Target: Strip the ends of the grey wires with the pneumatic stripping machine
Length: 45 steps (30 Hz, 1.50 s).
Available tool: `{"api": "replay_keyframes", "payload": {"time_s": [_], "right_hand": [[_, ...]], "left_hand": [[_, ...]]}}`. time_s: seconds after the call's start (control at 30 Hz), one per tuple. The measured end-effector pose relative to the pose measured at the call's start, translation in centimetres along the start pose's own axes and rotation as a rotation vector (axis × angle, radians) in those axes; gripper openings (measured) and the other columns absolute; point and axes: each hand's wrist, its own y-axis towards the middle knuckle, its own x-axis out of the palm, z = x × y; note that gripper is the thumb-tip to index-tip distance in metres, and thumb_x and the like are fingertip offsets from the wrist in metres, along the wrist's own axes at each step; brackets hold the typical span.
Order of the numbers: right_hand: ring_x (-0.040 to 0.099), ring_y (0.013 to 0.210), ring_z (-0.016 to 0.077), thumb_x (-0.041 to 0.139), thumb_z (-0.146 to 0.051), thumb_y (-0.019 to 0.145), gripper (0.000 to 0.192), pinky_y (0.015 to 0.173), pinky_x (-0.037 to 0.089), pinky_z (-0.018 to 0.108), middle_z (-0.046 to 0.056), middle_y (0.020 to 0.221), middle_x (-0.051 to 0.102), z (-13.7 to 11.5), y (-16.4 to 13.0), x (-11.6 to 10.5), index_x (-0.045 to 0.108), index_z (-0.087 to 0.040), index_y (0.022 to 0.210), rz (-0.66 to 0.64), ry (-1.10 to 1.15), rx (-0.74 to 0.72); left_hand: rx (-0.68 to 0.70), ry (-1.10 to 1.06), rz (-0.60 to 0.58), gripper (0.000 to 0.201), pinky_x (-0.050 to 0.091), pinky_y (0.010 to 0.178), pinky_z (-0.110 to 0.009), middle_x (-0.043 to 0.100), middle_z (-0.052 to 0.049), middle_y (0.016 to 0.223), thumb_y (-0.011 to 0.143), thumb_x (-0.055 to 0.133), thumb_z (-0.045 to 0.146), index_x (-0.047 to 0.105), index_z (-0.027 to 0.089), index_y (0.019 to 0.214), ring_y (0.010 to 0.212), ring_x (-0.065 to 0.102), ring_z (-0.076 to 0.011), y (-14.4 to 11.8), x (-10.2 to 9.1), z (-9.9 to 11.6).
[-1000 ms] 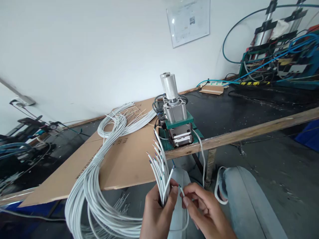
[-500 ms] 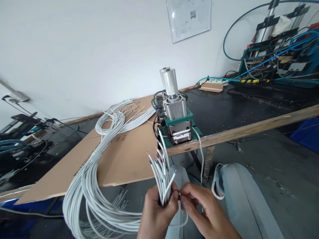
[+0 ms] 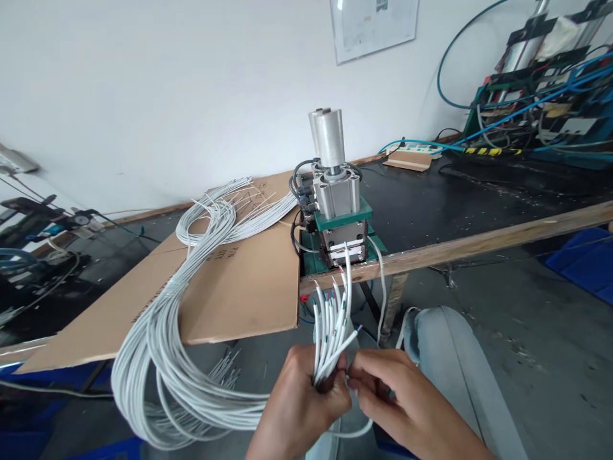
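Both hands are working one fan of cable ends: your left hand [image 3: 306, 399] is clenching the bunch of white cables [image 3: 330, 335] low on the stems, so the stripped tips are splaying upward and staying separable, while your right hand [image 3: 397, 399] is pinching a single cable [image 3: 348, 338] at the edge of the fan between thumb and forefinger, likely to single it out. You're holding the fan just in front of the pneumatic stripping head [image 3: 342, 227], tips aiming toward its slot, near but not touching. Behind your grip the bundle is looping down off the bench edge [image 3: 479, 246] and back up across the cardboard sheet [image 3: 230, 287], which is taking the slack and keeping the far ends laid out flat.
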Motion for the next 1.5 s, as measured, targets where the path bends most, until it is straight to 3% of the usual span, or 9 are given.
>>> {"api": "replay_keyframes", "payload": {"time_s": [0.1,0.17,0.3,0.6,0.9,1.33,1.5], "right_hand": [[0.051,0.044,0.0101,0.05,-0.047,0.098,0.036,0.044,0.041,0.02,-0.005,0.056,0.051,1.7,0.5,2.6,0.051,-0.02,0.074,0.023,0.438,0.077],[0.049,0.038,0.0087,0.055,-0.055,0.095,0.04,0.04,0.043,0.019,-0.005,0.052,0.052,2.9,1.1,4.9,0.054,-0.019,0.077,0.084,0.711,0.046],[0.046,0.034,0.0053,0.063,-0.056,0.091,0.041,0.035,0.043,0.016,-0.006,0.053,0.055,4.1,2.1,8.6,0.058,-0.017,0.078,0.229,0.986,-0.029],[0.05,0.036,0.005,0.07,-0.058,0.087,0.044,0.036,0.046,0.014,-0.004,0.051,0.059,3.6,2.1,9.0,0.062,-0.015,0.08,0.273,1.045,0.052],[0.046,0.032,0.0028,0.065,-0.045,0.094,0.035,0.034,0.044,0.011,-0.006,0.052,0.054,4.3,2.5,8.5,0.062,-0.015,0.076,0.24,1.013,-0.05],[0.044,0.031,0.0043,0.065,-0.05,0.092,0.038,0.031,0.042,0.014,-0.005,0.052,0.054,5.1,2.4,8.7,0.062,-0.015,0.077,0.274,0.993,-0.033],[0.043,0.031,0.0042,0.063,-0.053,0.092,0.04,0.031,0.039,0.013,-0.006,0.051,0.053,5.2,2.3,8.8,0.06,-0.015,0.078,0.276,0.969,-0.026]], "left_hand": [[-0.101,-0.141,0.035,0.014,0.035,0.052,-0.022,0.043,0.005,0.054,0.079,0.05,0.022,0.049,0.02,0.065,0.053,0.038,-0.0116,0.0,0.1,-0.5],[-0.15,-0.214,0.076,0.018,0.038,0.054,-0.023,0.049,0.004,0.053,0.082,0.054,0.027,0.051,0.019,0.065,0.053,0.044,-0.0128,-0.2,0.3,-1.1],[-0.195,-0.333,0.191,0.023,0.035,0.049,-0.022,0.049,0.005,0.05,0.085,0.06,0.031,0.054,0.019,0.067,0.048,0.041,-0.0112,-0.9,0.5,-2.9],[-0.175,-0.48,0.195,0.038,0.032,0.044,-0.02,0.047,0.006,0.048,0.089,0.064,0.049,0.056,0.018,0.068,0.041,0.039,-0.0084,-1.3,0.7,-3.7],[-0.185,-0.484,0.2,0.039,0.031,0.042,-0.019,0.045,0.007,0.05,0.087,0.065,0.052,0.058,0.018,0.071,0.042,0.036,-0.0076,-0.9,1.1,-3.7],[-0.238,-0.458,0.346,0.038,0.032,0.044,-0.019,0.047,0.006,0.049,0.082,0.071,0.05,0.061,0.016,0.068,0.044,0.038,-0.0088,-1.0,1.3,-1.2],[-0.248,-0.448,0.33,0.035,0.034,0.049,-0.021,0.045,0.007,0.05,0.08,0.071,0.048,0.066,0.015,0.07,0.048,0.035,-0.0099,-1.0,1.2,-0.9]]}}
